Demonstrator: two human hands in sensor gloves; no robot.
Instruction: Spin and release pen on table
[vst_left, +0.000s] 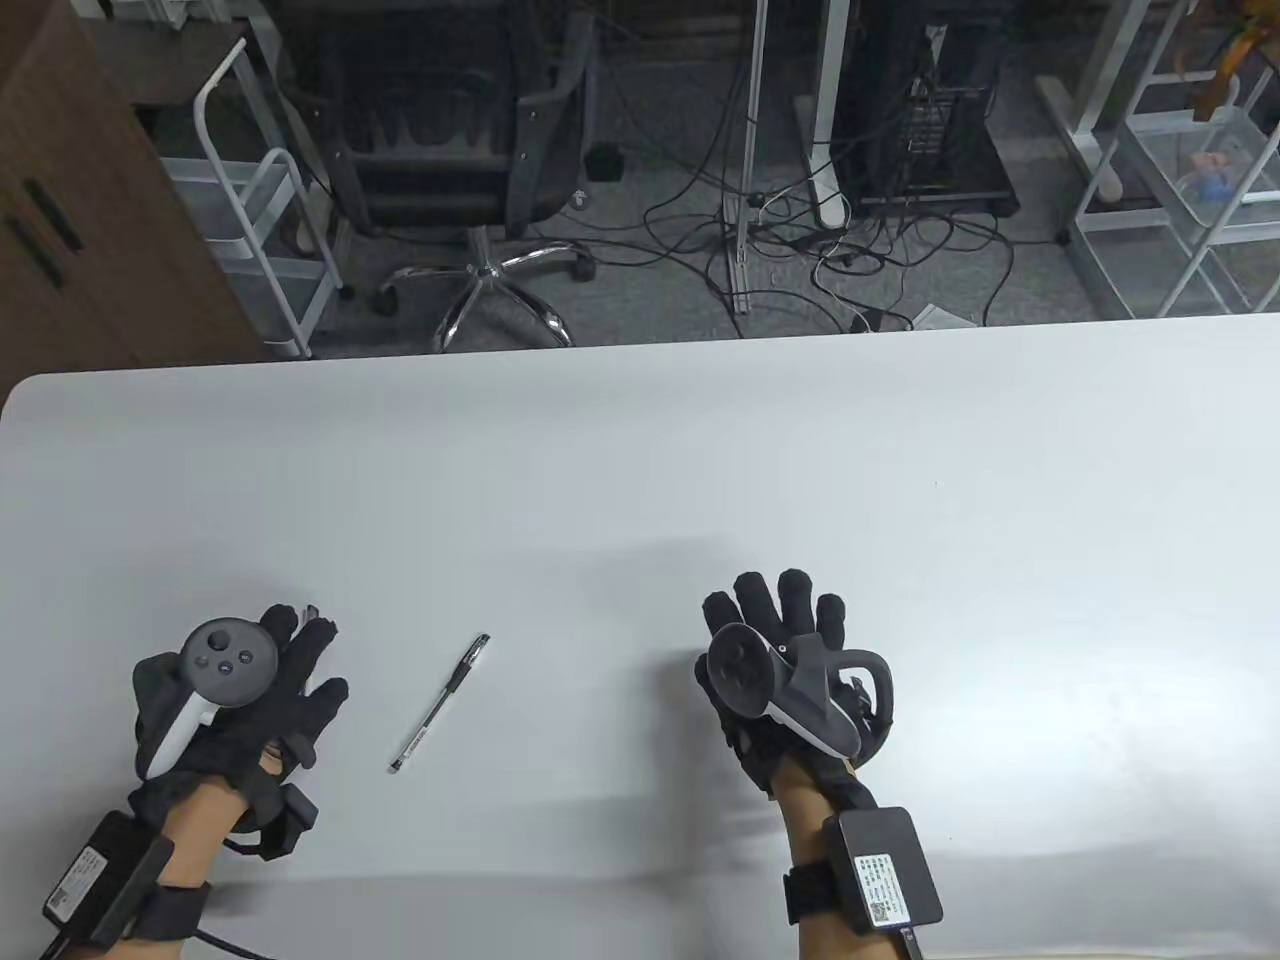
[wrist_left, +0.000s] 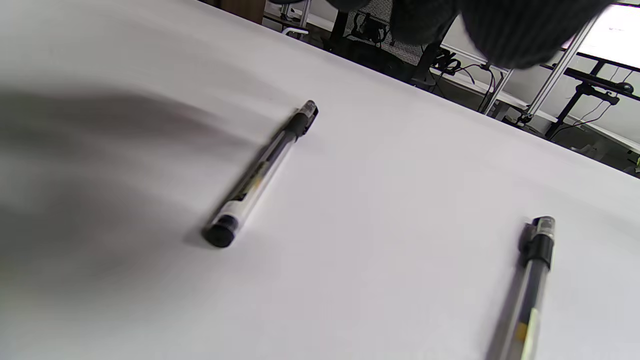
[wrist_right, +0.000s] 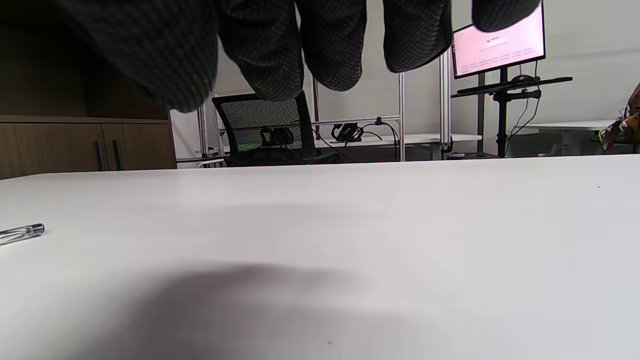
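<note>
A clear pen with a black cap (vst_left: 440, 702) lies loose on the white table (vst_left: 640, 470), slanting from lower left to upper right. My left hand (vst_left: 315, 655) lies just left of the pen, fingers spread, holding nothing and apart from it. My right hand (vst_left: 775, 600) is well to the pen's right, fingers extended, empty. The left wrist view shows the pen (wrist_left: 260, 172) on the table and a second pen shape (wrist_left: 530, 295) at the lower right; the table view shows only one pen. The right wrist view shows one pen end (wrist_right: 22, 233) at the far left.
The table's far edge (vst_left: 640, 345) runs across the middle of the table view. Beyond it stand an office chair (vst_left: 450, 150), a white cart (vst_left: 255, 210) and floor cables. A lit monitor (wrist_right: 497, 42) stands behind the table.
</note>
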